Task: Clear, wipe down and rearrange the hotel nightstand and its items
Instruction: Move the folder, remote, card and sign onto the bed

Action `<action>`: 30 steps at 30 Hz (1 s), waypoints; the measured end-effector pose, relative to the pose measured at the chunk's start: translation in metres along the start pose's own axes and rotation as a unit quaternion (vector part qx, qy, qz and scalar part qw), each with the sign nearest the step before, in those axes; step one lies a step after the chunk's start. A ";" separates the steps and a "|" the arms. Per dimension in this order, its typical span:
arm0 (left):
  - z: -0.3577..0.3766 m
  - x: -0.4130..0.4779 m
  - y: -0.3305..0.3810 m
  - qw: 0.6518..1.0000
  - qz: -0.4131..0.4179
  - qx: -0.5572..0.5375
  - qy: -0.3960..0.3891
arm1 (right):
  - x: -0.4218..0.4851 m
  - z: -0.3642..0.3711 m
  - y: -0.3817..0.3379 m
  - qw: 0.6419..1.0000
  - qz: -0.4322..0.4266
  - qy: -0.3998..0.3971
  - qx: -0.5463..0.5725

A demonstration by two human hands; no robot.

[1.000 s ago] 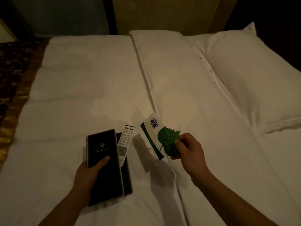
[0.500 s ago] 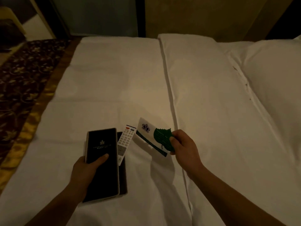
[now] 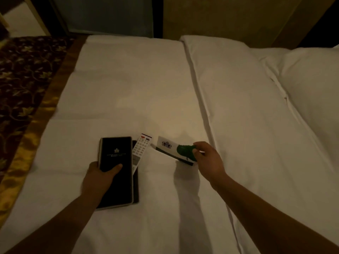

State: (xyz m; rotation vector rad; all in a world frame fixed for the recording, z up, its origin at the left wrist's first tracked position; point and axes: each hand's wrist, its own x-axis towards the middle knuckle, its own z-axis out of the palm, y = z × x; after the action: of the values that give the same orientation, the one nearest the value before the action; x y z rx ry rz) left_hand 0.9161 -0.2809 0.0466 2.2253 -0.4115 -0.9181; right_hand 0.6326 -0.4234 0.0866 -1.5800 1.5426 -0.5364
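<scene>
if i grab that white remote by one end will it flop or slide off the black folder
The white remote looks like a rigid plastic bar, so it should lift without bending. It lies tilted, one edge propped on the black folder, so a nudge might slide it onto the bed sheet. Probably light.

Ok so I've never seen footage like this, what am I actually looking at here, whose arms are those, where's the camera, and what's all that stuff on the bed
There is no machine here. The camera sits on a person's head and looks forward and down, so the two arms reaching in from the bottom are that person's own.

The surface is a bed with a white sheet, a pillow at the right and a dark patterned runner at the left.

The left hand holds a black folder, thumb on its cover, with a second dark folder just beneath. A white remote control lies tucked against them.

The right hand pinches a white card together with a green leaf-shaped card, low over the sheet.
</scene>
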 end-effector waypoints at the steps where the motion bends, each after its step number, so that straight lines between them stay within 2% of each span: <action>1: 0.002 0.000 -0.001 0.999 0.015 0.045 0.011 | -0.002 -0.001 0.001 1.000 0.004 0.001 -0.005; 3: 0.004 -0.009 0.001 0.988 0.052 0.135 0.045 | -0.009 -0.006 0.001 0.999 -0.009 0.008 -0.035; 6: 0.003 -0.029 0.012 0.954 0.164 0.238 0.075 | -0.020 -0.017 -0.002 0.996 -0.036 0.034 -0.073; 9: 0.007 -0.051 0.026 0.927 0.255 0.273 0.029 | -0.033 -0.028 -0.007 0.997 -0.036 0.045 -0.057; 13: 0.013 -0.078 0.046 0.893 0.301 0.334 -0.011 | -0.059 -0.047 -0.013 0.997 -0.036 0.065 -0.033; 18: 0.028 -0.111 0.065 0.840 0.382 0.382 -0.048 | -0.101 -0.079 -0.011 0.992 -0.055 0.111 -0.029; 23: 0.056 -0.164 0.089 0.794 0.467 0.386 -0.058 | -0.145 -0.118 0.011 0.987 -0.052 0.150 -0.017; 30: 0.114 -0.257 0.098 0.766 0.507 0.386 -0.084 | -0.198 -0.184 0.065 0.981 -0.030 0.188 -0.036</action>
State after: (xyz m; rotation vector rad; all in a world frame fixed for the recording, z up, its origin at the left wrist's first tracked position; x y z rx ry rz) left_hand 0.6520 -0.2740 0.1838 2.0075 -2.1335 -0.3196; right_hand 0.4195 -0.2754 0.1863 -1.6522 1.8132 -0.8613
